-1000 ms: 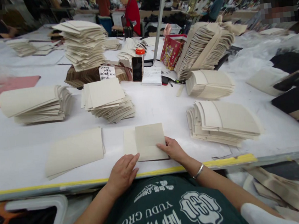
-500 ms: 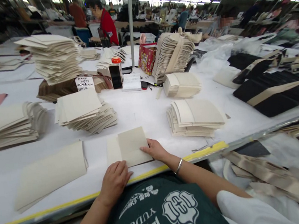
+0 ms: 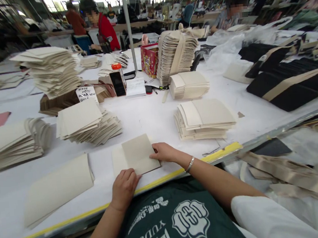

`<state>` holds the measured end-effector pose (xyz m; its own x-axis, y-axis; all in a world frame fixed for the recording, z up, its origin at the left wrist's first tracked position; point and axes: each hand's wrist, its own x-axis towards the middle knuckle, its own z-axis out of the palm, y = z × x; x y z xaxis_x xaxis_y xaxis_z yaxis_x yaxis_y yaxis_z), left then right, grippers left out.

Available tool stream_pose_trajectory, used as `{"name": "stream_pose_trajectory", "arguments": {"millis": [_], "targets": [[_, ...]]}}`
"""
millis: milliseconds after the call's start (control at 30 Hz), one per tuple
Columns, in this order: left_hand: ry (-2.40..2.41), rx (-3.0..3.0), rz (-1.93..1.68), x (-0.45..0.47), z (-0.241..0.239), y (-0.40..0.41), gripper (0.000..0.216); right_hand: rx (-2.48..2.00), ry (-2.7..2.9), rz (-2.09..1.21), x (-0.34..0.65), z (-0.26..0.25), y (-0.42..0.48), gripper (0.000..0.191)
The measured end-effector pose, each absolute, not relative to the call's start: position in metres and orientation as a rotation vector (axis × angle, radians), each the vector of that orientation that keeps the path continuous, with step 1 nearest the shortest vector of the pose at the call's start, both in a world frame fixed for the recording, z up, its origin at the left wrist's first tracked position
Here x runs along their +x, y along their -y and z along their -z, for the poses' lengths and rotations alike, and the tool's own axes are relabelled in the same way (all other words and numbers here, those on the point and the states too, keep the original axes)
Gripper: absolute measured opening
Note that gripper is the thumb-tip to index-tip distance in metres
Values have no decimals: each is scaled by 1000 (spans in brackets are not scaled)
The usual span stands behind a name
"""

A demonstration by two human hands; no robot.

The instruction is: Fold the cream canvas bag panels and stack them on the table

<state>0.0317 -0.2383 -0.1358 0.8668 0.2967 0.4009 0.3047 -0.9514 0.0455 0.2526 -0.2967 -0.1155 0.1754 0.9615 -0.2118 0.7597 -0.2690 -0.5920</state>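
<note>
Two cream fabric panels lie overlapped near the table's front edge; the upper panel (image 3: 140,151) is slightly darker, and the lower panel (image 3: 119,162) shows as a paler strip at its left. My right hand (image 3: 164,152) pinches the upper panel's right edge between thumb and fingers. At the near edge, my left hand (image 3: 125,187) is closed, its curled fingers holding the overlapped panels down by the lower left corner. To the left lies a larger cream sheet (image 3: 60,188), folded or layered. Right of my hands stands a stack of folded cream pieces (image 3: 207,117).
Loose cream stacks (image 3: 82,121) stand to the left, with a taller pile (image 3: 48,70) behind. A phone (image 3: 118,84), a red patterned box (image 3: 150,60) and a tied bundle (image 3: 176,56) sit near a metal pole (image 3: 129,31). Black bundles (image 3: 289,86) lie right. People work beyond.
The head view has shifted slightly. Both hands stay on the overlapped panels, with the left fingers a little more curled at the near edge.
</note>
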Motion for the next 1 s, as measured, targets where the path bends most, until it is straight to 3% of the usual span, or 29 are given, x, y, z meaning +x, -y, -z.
{"name": "stream_pose_trajectory", "arguments": {"millis": [300,533,733,1000], "targets": [[571,-2983,585,33,138,242,20,-2165,1610,-826,255,119,294,20],[554,-2871,464,46,130,241,29,-2171,1679,-666,253,130,297,22],[272,-2999,598,56,141,243,14,-2234,1712,-611,249,130,301,26],[17,-3095,456,68,140,241,24,-2278,1748,-599,247,124,302,26]]}}
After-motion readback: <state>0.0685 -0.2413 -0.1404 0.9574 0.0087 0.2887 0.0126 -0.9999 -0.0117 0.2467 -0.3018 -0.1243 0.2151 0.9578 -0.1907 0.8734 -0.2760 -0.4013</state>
